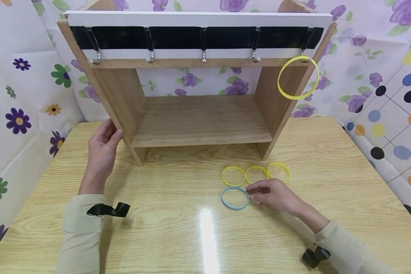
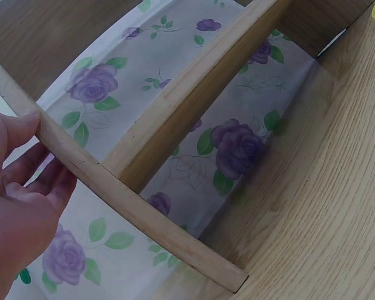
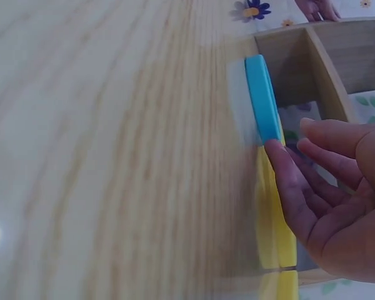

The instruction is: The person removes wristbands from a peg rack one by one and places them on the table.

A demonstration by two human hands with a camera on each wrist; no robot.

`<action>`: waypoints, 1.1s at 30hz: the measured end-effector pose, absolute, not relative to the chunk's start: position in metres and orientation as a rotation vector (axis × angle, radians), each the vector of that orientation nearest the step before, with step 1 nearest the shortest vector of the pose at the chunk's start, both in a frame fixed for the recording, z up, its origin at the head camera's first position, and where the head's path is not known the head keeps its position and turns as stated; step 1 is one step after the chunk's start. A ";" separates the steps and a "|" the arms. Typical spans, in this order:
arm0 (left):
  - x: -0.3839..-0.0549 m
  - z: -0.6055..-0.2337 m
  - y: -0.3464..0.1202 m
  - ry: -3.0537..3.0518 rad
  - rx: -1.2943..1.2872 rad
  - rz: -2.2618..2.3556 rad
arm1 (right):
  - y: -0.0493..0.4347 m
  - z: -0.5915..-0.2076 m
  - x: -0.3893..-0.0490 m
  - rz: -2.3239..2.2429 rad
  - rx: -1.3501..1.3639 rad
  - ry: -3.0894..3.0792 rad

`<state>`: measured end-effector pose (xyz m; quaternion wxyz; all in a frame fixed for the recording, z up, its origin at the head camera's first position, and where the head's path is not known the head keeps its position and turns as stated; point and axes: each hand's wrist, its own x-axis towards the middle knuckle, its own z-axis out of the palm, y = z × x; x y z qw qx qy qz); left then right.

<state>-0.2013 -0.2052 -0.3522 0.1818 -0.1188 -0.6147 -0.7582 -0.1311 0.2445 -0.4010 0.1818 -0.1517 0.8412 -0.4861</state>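
A wooden shelf rack point(image 1: 202, 120) with a row of metal hooks point(image 1: 203, 57) along its top stands on the table. My left hand point(image 1: 103, 146) grips the front edge of its left side panel point(image 2: 122, 194), thumb on one side and fingers on the other. A blue ring point(image 1: 235, 207) lies flat in front of the rack. At its right edge is my right hand point(image 1: 277, 196); in the right wrist view a fingertip touches the blue ring point(image 3: 262, 97), with the thumb apart from it. Another yellow ring point(image 1: 283, 93) hangs from the rightmost hook.
Three yellow rings point(image 1: 233, 167) lie in a row just behind the blue one, close to the right hand. Patterned sheets point(image 1: 373, 49) hang behind and beside the wooden table point(image 1: 164, 236). Black straps point(image 1: 106, 210) circle both sleeves.
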 end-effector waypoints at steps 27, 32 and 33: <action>-0.200 -0.351 -0.206 -1.780 -0.280 -2.128 | 0.278 -0.302 -0.163 -2.034 -0.427 2.417; -0.201 -0.352 -0.207 -1.781 -0.302 -2.124 | 0.280 -0.276 -0.169 -2.246 -0.443 2.322; -0.201 -0.352 -0.207 -1.782 -0.306 -2.121 | 0.280 -0.272 -0.170 -2.282 -0.441 2.302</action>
